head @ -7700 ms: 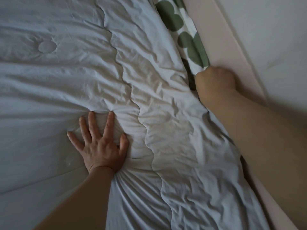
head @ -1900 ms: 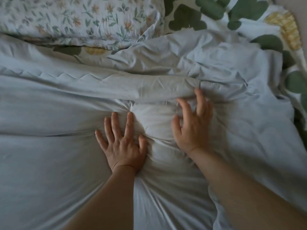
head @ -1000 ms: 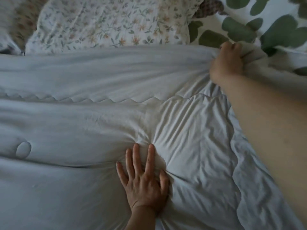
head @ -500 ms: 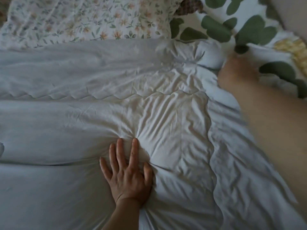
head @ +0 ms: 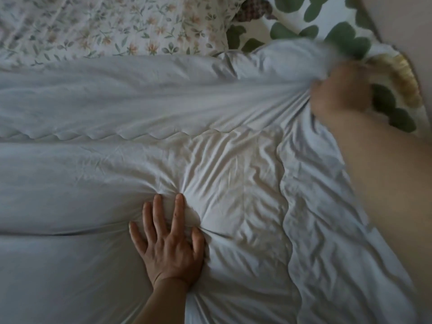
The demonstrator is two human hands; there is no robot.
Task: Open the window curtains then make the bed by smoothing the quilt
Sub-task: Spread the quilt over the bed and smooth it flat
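Two bare hands work a pale quilt (head: pixel 117 174) that fills most of the view; the left hand (head: pixel 169 244), at about 6 o'clock, lies flat with fingers spread, pressing it down; the right hand (head: pixel 341 90), at 2 o'clock and blurred, is closed around the quilt's top corner; a floral pillow (head: pixel 112 26) at 11 o'clock is cut off by the frame; a green-leaf sheet (head: pixel 339 26) shows at 1 o'clock; no writing is legible

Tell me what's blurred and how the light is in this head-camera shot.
Head view: the right hand and forearm are motion-blurred where they bunch the quilt edge; the left hand, pressed flat, is sharp. Light is dim and soft, with no glare; the floral pillow stays readable.
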